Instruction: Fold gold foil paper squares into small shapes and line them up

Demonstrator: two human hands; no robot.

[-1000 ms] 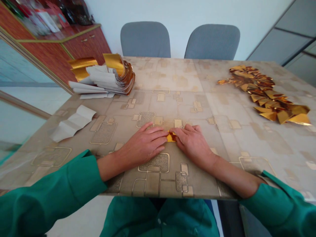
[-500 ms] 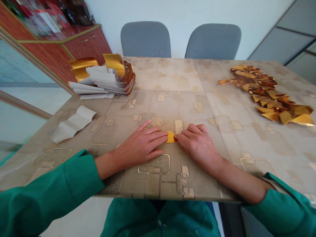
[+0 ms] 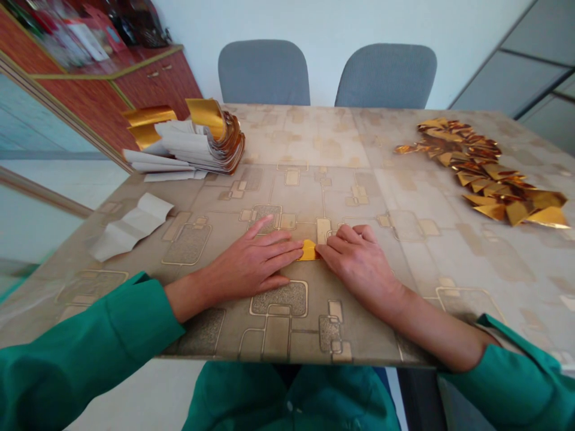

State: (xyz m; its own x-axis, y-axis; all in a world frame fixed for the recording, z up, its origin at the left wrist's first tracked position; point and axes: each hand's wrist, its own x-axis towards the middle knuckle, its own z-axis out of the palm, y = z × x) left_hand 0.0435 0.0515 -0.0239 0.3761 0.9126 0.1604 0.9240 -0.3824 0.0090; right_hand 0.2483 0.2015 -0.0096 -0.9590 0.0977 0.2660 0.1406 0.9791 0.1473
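Observation:
A small folded piece of gold foil paper (image 3: pixel 309 250) lies on the patterned tablecloth between my hands. My left hand (image 3: pixel 254 258) rests flat with its fingers stretched out, and its fingertips press on the paper's left end. On the other side, my right hand (image 3: pixel 359 263) is closed, its thumb and curled fingers pinching the right end of the paper. Both ends of the paper are partly hidden under my fingers.
A curled stack of gold and white paper sheets (image 3: pixel 211 143) sits at the back left. Nearer lies a single creased white sheet (image 3: pixel 132 227). A heap of folded gold pieces (image 3: pixel 489 170) spreads at the right. Two grey chairs (image 3: pixel 264 72) stand behind the table.
My left hand has drawn slightly to the left and its forearm has shifted a little, with the fingertips still on the paper. My right hand keeps its pinch.

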